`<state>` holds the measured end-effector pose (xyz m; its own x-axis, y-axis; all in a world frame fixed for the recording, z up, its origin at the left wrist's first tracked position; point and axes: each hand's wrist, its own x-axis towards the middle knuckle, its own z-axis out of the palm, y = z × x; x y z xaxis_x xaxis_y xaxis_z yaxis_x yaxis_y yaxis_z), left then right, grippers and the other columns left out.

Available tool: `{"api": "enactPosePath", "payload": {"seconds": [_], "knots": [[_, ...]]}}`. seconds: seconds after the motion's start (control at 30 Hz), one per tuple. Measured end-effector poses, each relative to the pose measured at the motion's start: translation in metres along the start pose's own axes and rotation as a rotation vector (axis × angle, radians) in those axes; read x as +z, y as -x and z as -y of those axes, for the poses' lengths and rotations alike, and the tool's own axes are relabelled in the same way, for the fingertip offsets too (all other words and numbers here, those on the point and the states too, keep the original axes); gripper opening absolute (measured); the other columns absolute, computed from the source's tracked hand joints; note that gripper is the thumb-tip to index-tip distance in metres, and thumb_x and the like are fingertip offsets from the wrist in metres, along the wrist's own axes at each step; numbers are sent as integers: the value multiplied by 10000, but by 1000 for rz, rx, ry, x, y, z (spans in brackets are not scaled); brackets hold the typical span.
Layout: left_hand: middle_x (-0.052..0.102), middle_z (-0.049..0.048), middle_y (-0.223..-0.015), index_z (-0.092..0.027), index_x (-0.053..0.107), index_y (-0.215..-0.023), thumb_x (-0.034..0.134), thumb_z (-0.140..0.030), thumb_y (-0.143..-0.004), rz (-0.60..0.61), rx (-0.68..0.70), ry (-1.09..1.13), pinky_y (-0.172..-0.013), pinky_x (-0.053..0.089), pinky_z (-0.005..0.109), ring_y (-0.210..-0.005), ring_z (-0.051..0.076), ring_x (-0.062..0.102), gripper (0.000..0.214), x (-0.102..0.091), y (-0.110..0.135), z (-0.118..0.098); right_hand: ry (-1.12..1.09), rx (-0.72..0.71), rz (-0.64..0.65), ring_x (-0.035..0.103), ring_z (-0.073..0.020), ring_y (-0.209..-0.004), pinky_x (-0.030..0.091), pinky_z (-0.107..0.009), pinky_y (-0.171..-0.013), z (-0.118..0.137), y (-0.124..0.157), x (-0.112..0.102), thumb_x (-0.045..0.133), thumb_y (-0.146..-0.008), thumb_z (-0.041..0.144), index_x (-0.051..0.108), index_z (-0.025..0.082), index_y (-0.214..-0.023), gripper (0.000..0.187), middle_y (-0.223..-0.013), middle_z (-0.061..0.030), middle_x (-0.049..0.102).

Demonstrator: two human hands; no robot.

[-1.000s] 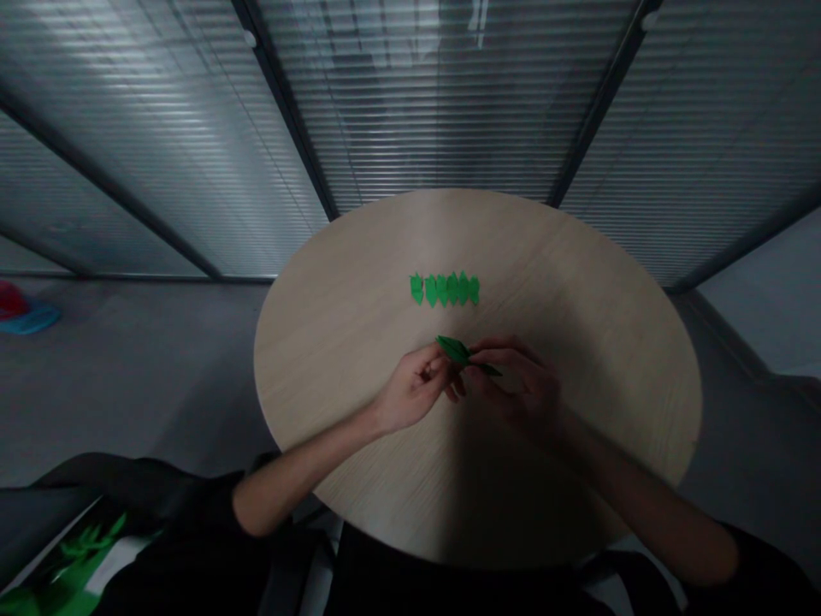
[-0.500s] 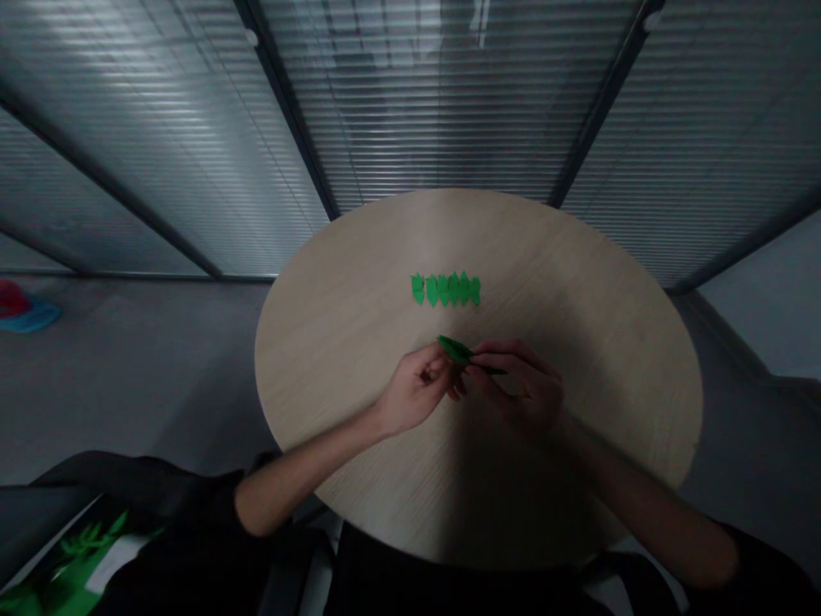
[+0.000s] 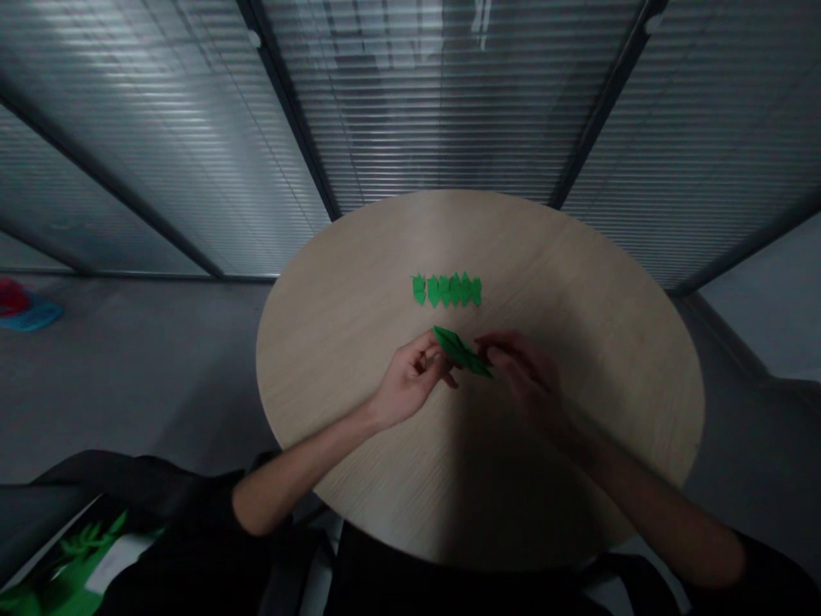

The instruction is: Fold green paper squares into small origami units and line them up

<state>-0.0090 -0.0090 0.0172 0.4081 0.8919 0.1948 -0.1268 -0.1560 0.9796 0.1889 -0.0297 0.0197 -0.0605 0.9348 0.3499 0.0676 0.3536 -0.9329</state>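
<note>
My left hand [image 3: 409, 381] pinches a folded green paper piece [image 3: 460, 351] between thumb and fingers. The piece is long and pointed, slanting down to the right above the table. Close by its right end is my right hand [image 3: 529, 376], somewhat blurred, with bent fingers a little apart. It seems to hold nothing, though whether a fingertip touches the paper is hard to tell. Beyond both hands, several small green folded paper pieces [image 3: 447, 290] lie in a row on the round wooden table [image 3: 333, 299]; the leftmost is set slightly apart.
At lower left, a dark container [image 3: 48, 547] holds green pieces and something white. A red and blue object [image 3: 29, 312] rests on the floor at far left. Behind the table stand glass partitions with blinds [image 3: 442, 128].
My right hand has let go of the paper's right end and shifted slightly right. More of the green piece shows now, raised a little in my left hand. The row looks unchanged.
</note>
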Motion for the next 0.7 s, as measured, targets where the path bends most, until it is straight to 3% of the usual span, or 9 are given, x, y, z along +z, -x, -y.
{"api": "enactPosePath", "payload": {"seconds": [0.23, 0.37, 0.5, 0.7], "knots": [[621, 10, -768, -156, 583, -957, 635, -516, -1008, 167, -69, 106, -538, 584, 203, -611, 105, 620, 367, -2, -1, -1, -226, 339, 270, 718, -173, -696, 611, -310, -643, -3, -7, -5, 755, -940, 460, 759, 202, -918, 260, -840, -48, 770], [607, -15, -714, -160, 568, -964, 652, -543, -996, 173, -100, 137, -494, 544, 191, -541, 88, 594, 394, -1, 0, 0, -333, 387, 330, 741, -186, -728, 634, -332, -680, -3, -6, -3, 751, -937, 468, 743, 207, -902, 264, -865, -51, 774], [647, -19, -707, -166, 561, -983, 722, -506, -954, 120, -102, 128, -462, 503, 172, -493, 71, 586, 377, -4, -1, 4, -346, 382, 328, 736, -184, -728, 651, -349, -705, -4, -5, -1, 759, -929, 478, 703, 215, -889, 272, -848, -40, 760], [650, -19, -649, -156, 592, -871, 721, -448, -948, 68, -141, 103, -476, 543, 176, -493, 79, 613, 329, -4, -2, -1, -263, 310, 183, 699, -167, -678, 624, -326, -656, -8, -4, 1, 800, -888, 491, 655, 215, -814, 321, -757, -10, 717]]}}
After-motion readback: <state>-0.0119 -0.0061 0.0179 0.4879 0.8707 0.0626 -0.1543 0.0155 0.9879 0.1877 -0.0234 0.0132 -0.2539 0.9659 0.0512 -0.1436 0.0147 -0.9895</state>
